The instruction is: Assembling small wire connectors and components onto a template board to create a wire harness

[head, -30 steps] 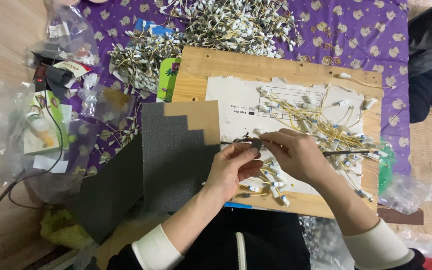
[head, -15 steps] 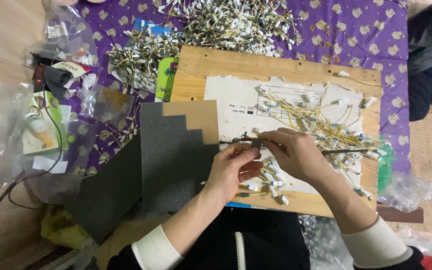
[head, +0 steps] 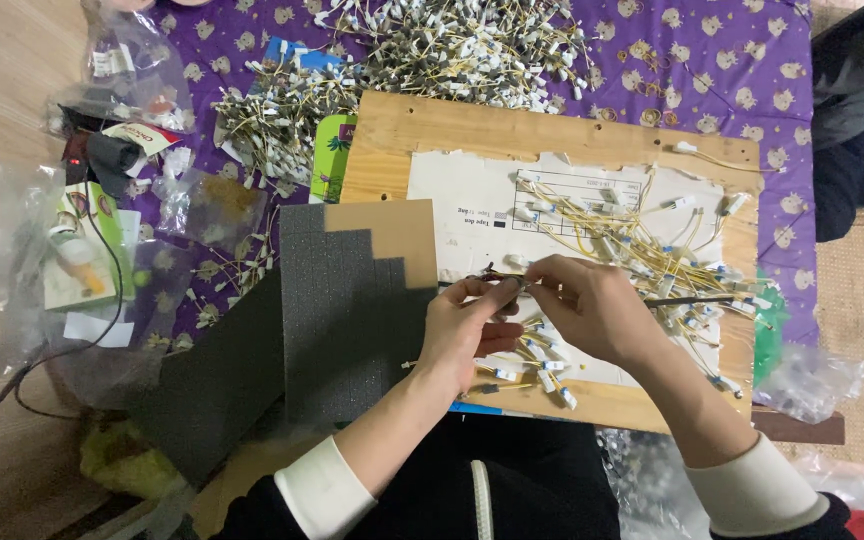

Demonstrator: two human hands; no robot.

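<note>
My left hand (head: 467,330) and my right hand (head: 592,305) meet over a wooden board (head: 452,130), pinching between their fingertips a small yellow wire piece with a white connector (head: 505,283). A thin dark rod (head: 697,299) sticks out to the right from under my right hand. More finished yellow wire pieces (head: 527,365) lie just below my hands. A loose tangle of yellow wires with white and blue ends (head: 642,245) lies on white paper (head: 462,215) on the board.
A dark grey sheet of small foam squares (head: 342,310) lies left of my hands, with a second grey sheet (head: 212,385) beside it. A big heap of wired connectors (head: 452,45) lies on purple patterned cloth (head: 732,70). Plastic bags (head: 12,260) and a black cable (head: 62,345) are at left.
Both hands stay in place over the board. The fingers shift only slightly around the small wire piece.
</note>
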